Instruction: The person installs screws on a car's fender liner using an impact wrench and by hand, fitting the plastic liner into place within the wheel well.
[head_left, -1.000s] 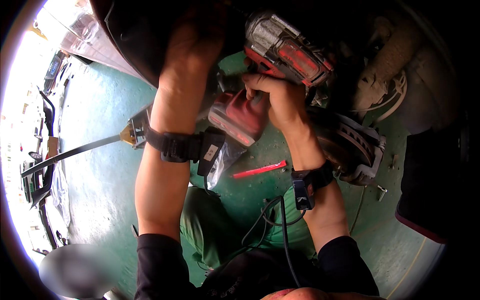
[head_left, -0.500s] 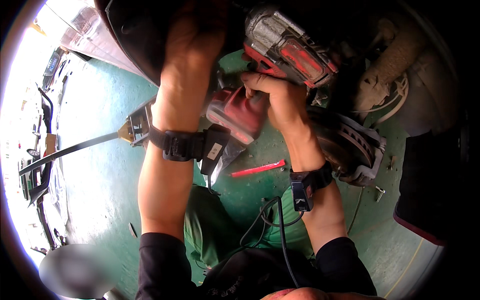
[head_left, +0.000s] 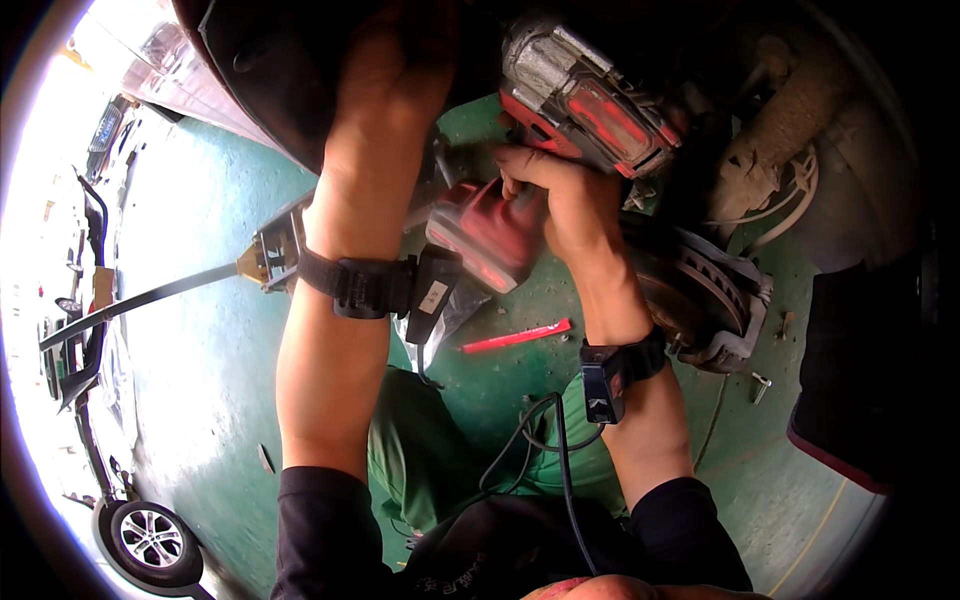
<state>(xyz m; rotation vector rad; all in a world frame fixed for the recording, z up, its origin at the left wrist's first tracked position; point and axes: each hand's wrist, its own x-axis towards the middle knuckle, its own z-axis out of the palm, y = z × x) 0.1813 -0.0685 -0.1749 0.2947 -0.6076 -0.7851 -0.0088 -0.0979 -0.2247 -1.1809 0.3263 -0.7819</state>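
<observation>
Your right hand [head_left: 560,205] wraps its fingers around the red cordless impact wrench [head_left: 560,130]; your left hand [head_left: 400,60] reaches above it, its fingers hidden, so their state cannot be told.

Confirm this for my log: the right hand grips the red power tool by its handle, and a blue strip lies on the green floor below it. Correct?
Not quite: the strip is red, not blue. The head view shows it on the green floor below the red power tool, which the right hand grips by its handle.

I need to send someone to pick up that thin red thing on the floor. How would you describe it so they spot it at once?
Start at the green floor, below the brake disc on the raised car. Between the person's forearms, just under the red power tool in the right hand, lies a slim red stick. It is the only flat, bright red thing there.
</observation>
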